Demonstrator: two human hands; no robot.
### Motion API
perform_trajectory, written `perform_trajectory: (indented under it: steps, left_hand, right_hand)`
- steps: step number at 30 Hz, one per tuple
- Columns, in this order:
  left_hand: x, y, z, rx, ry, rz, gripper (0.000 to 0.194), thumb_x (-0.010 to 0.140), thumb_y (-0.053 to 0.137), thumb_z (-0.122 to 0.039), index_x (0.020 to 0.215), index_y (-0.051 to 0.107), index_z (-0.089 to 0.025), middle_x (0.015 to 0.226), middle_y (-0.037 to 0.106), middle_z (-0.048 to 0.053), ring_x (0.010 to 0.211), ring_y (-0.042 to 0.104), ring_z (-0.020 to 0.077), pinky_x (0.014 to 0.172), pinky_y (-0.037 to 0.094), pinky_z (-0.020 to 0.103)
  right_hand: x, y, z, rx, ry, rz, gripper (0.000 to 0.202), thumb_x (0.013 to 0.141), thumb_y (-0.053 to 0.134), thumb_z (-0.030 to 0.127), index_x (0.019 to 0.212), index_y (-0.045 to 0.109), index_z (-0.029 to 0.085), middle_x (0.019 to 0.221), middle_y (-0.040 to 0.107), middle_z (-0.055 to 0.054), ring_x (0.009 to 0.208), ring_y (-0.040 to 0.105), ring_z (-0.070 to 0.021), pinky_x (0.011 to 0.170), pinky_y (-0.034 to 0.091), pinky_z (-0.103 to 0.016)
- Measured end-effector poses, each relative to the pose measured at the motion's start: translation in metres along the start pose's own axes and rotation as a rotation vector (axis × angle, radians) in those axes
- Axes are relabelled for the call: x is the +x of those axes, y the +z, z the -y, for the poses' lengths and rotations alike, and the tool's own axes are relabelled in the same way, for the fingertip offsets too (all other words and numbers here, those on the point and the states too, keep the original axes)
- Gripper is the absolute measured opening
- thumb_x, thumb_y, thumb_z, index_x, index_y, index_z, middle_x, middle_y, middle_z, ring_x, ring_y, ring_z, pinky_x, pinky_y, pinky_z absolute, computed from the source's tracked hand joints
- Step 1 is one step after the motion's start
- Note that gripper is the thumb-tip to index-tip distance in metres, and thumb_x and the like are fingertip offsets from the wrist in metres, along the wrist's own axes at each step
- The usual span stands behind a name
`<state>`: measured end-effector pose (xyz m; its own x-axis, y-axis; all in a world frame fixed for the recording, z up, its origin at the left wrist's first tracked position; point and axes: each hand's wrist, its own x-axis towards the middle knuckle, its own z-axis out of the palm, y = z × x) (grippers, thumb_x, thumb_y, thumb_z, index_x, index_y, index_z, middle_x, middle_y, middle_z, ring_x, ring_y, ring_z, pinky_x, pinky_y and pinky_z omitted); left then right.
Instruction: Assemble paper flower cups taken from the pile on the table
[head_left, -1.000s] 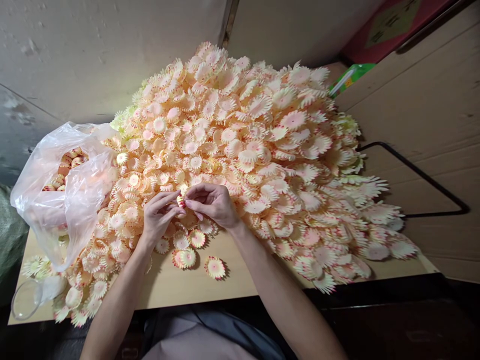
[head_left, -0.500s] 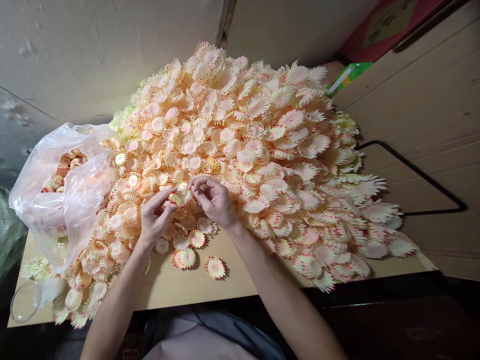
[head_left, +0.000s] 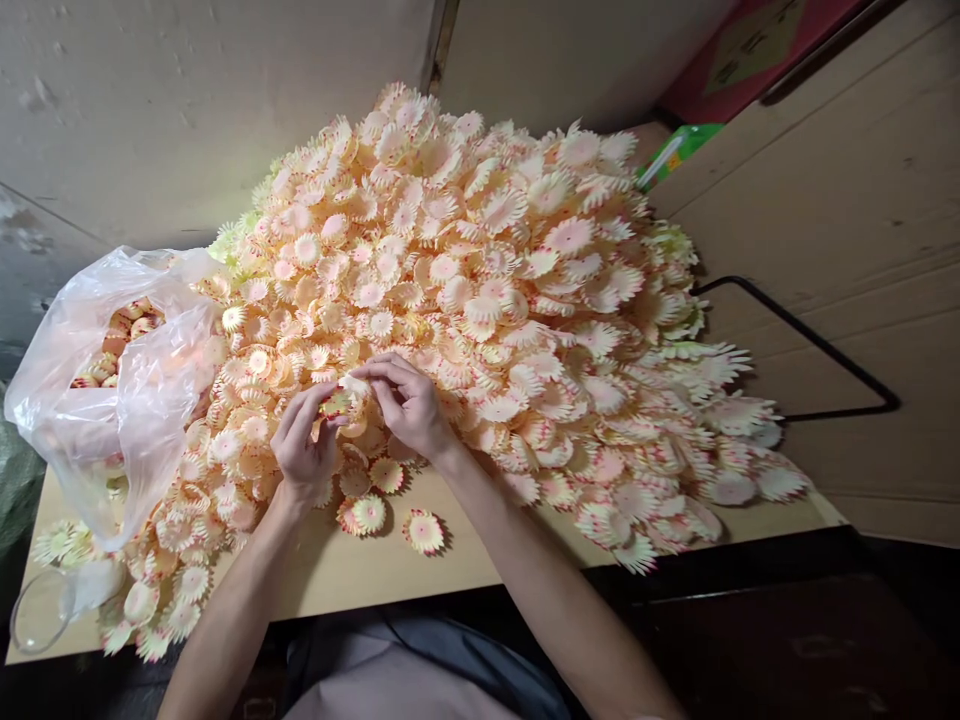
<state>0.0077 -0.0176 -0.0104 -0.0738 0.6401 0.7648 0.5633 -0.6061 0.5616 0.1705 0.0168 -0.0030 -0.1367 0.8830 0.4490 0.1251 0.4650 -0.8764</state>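
Note:
My left hand is closed in a pinch around a small yellow-and-red artificial flower petal piece, possibly several stacked; the fingers partly cover it. Close beside it, my right hand pinches a pale petal piece between thumb and fingertips, just above the left fingers. Both hands are in front of a large heap of frilled pale pink and cream petal pieces. Below them, a single petal piece with red edges lies on the table, and another rests to its left.
A translucent plastic bag at the left holds round yellow-and-red pieces. A clear round cup-like object lies at the table's left corner. Cardboard with a black bent rod stands at the right.
The view has shifted slightly, moving the scene left. My right hand has come closer to my left, and a pale petal piece now shows between its fingertips.

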Motion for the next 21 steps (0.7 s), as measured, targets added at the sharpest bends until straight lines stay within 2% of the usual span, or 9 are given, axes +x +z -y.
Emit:
perform_trajectory:
  steps: [5,9,12,16,17,18,19,20,21]
  left_hand:
    - [-0.003,0.002,0.002,-0.025,-0.004,-0.162,0.025,0.091,0.059,-0.026,0.115,0.064,-0.021,0.102,0.069,0.007,0.091,0.069,0.0195,0.075,0.062,0.033]
    - [0.004,0.0,0.005,-0.012,-0.168,-0.446,0.026,0.094,0.056,-0.03,0.118,0.059,-0.02,0.104,0.064,0.005,0.081,0.066,0.0138,0.07,0.064,0.032]
    - [0.009,-0.001,0.009,-0.012,-0.306,-0.447,0.033,0.09,0.061,-0.035,0.118,0.06,-0.018,0.108,0.064,0.006,0.078,0.066,0.0121,0.071,0.064,0.03]
    - [0.008,0.0,0.014,-0.09,-0.329,-0.365,0.037,0.091,0.061,-0.036,0.124,0.058,-0.021,0.118,0.062,0.009,0.071,0.067,0.0092,0.069,0.062,0.027]
    - [0.008,0.001,0.014,-0.091,-0.32,-0.362,0.037,0.091,0.061,-0.036,0.125,0.058,-0.021,0.118,0.062,0.009,0.072,0.067,0.0091,0.068,0.062,0.026]
    - [0.007,0.001,0.014,-0.09,-0.314,-0.359,0.037,0.091,0.061,-0.036,0.125,0.058,-0.022,0.118,0.062,0.009,0.072,0.066,0.0091,0.067,0.061,0.026]
    - [0.007,0.001,0.014,-0.092,-0.311,-0.359,0.036,0.091,0.061,-0.036,0.125,0.059,-0.022,0.117,0.063,0.009,0.073,0.065,0.0091,0.065,0.061,0.025]
    - [0.007,0.001,0.014,-0.1,-0.313,-0.36,0.036,0.091,0.061,-0.035,0.124,0.06,-0.022,0.115,0.063,0.008,0.073,0.064,0.0092,0.063,0.06,0.024]
    - [0.007,0.002,0.014,-0.113,-0.317,-0.361,0.035,0.09,0.062,-0.035,0.123,0.061,-0.023,0.114,0.063,0.008,0.073,0.063,0.0092,0.062,0.06,0.024]
  right_hand:
    - [-0.003,0.003,0.001,0.01,0.002,-0.036,0.023,0.094,0.049,0.021,0.093,0.072,0.021,0.097,0.064,-0.009,0.095,0.062,-0.0209,0.081,0.057,-0.034]
    - [-0.002,-0.002,-0.004,0.069,0.096,-0.14,0.021,0.094,0.054,0.027,0.103,0.073,0.022,0.106,0.063,-0.009,0.077,0.065,-0.0173,0.058,0.058,-0.03]
    - [0.002,-0.003,-0.003,0.147,0.073,-0.255,0.022,0.092,0.061,0.034,0.108,0.072,0.025,0.11,0.067,-0.008,0.068,0.067,-0.0162,0.051,0.058,-0.03]
    - [-0.001,-0.012,0.023,-0.001,-0.01,-0.512,0.017,0.08,0.076,0.041,0.087,0.075,0.025,0.07,0.071,-0.003,0.05,0.062,-0.0173,0.046,0.053,-0.033]
    - [-0.007,-0.019,0.034,-0.045,-0.026,-0.529,0.017,0.078,0.078,0.042,0.082,0.075,0.026,0.065,0.069,-0.002,0.048,0.059,-0.017,0.044,0.05,-0.033]
    - [-0.016,-0.029,0.046,-0.068,-0.042,-0.482,0.017,0.079,0.077,0.044,0.077,0.073,0.027,0.06,0.067,-0.002,0.046,0.057,-0.0166,0.043,0.048,-0.032]
    - [-0.027,-0.04,0.059,-0.062,-0.04,-0.322,0.02,0.083,0.073,0.045,0.073,0.072,0.028,0.057,0.065,-0.002,0.046,0.057,-0.0164,0.043,0.046,-0.032]
    - [-0.041,-0.052,0.073,-0.047,-0.037,-0.049,0.024,0.088,0.066,0.049,0.073,0.072,0.031,0.056,0.064,-0.002,0.046,0.057,-0.0162,0.044,0.046,-0.032]
    - [-0.057,-0.064,0.086,-0.052,-0.019,0.329,0.024,0.091,0.059,0.053,0.084,0.073,0.035,0.064,0.067,-0.003,0.054,0.063,-0.0171,0.048,0.049,-0.032]
